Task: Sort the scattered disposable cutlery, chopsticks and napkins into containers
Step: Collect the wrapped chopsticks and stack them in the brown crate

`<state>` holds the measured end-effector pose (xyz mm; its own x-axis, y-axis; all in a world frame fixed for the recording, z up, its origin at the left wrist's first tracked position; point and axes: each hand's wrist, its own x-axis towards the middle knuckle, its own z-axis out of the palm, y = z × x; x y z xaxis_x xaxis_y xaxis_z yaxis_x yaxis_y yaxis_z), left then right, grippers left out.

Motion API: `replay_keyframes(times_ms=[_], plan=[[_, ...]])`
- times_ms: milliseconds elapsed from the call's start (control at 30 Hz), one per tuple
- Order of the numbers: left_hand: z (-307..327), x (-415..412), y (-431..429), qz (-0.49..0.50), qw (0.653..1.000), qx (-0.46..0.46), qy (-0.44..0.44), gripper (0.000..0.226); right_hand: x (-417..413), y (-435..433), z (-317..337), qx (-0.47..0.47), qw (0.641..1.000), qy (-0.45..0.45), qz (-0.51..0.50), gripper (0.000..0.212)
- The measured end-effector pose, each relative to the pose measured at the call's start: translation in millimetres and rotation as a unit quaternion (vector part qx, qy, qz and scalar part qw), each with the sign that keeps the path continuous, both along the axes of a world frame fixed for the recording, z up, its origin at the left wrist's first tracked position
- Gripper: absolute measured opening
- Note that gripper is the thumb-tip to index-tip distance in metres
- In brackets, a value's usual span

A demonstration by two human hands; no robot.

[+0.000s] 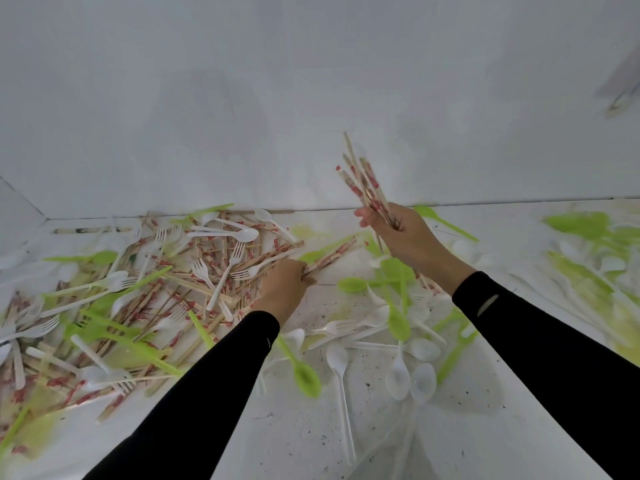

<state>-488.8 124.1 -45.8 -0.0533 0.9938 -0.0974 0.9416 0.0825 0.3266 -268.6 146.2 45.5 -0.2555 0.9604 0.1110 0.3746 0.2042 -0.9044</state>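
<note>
My right hand point(403, 237) grips a bunch of wrapped chopsticks point(362, 178) that fans upward against the wall. My left hand point(282, 287) pinches the near end of a wrapped chopstick pair point(332, 259) lying on the white surface. A dense pile of wrapped chopsticks point(166, 289), white forks point(221, 275) and green cutlery covers the left. White spoons point(398, 372) and green spoons point(304, 372) lie scattered between and under my arms. No container is in view.
A white wall point(242, 116) rises straight behind the surface, meeting it along a seam point(329, 209). More green and white cutlery point(588, 258), blurred, lies at the right. A speckled bare patch point(311, 438) shows near the front.
</note>
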Motion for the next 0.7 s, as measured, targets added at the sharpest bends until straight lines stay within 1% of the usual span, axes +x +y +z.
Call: replay_keyframes(times_ms=[133,200,233,300,367,400,500,567,633,700], plan=[[-2.2,2.5,-0.8,-0.008,1.0,-0.009,0.019,0.034,6.3,-2.0,8.6,-0.021,0.992,0.116,-0.054,0.027],[2.6,3.3,-3.2,-0.03,0.999,-0.029,-0.005,0.035,13.9,-3.6,8.2,-0.049,0.983,0.155,-0.081,0.024],[7.7,3.8,-6.2,-0.024,0.998,-0.044,-0.033,0.035,18.6,-6.1,7.1,-0.056,0.98,0.169,-0.093,0.023],[19.6,4.6,-10.0,0.012,0.993,-0.06,-0.1,0.029,27.2,-10.2,5.2,-0.058,0.974,0.187,-0.118,0.021],[31.6,6.3,-12.1,0.043,0.982,-0.054,-0.175,0.022,35.0,-15.6,8.5,-0.055,0.961,0.219,-0.157,0.02],[37.7,8.5,-12.8,0.051,0.972,-0.04,-0.226,0.02,39.2,-19.2,13.5,-0.054,0.952,0.243,-0.177,0.022],[55.6,21.7,-12.6,0.076,0.922,-0.012,-0.38,0.023,51.5,-30.9,34.6,-0.075,0.927,0.302,-0.21,0.035],[66.4,42.1,-13.3,0.09,0.868,-0.011,-0.489,0.021,62.2,-43.2,43.4,-0.077,0.92,0.315,-0.218,0.041],[71.6,68.0,-18.0,0.086,0.804,-0.026,-0.587,0.015,75.1,-61.9,42.3,-0.071,0.925,0.3,-0.224,0.044],[73.8,89.0,-23.1,0.062,0.757,-0.05,-0.649,0.01,84.4,-79.5,34.5,-0.07,0.935,0.263,-0.229,0.047]])
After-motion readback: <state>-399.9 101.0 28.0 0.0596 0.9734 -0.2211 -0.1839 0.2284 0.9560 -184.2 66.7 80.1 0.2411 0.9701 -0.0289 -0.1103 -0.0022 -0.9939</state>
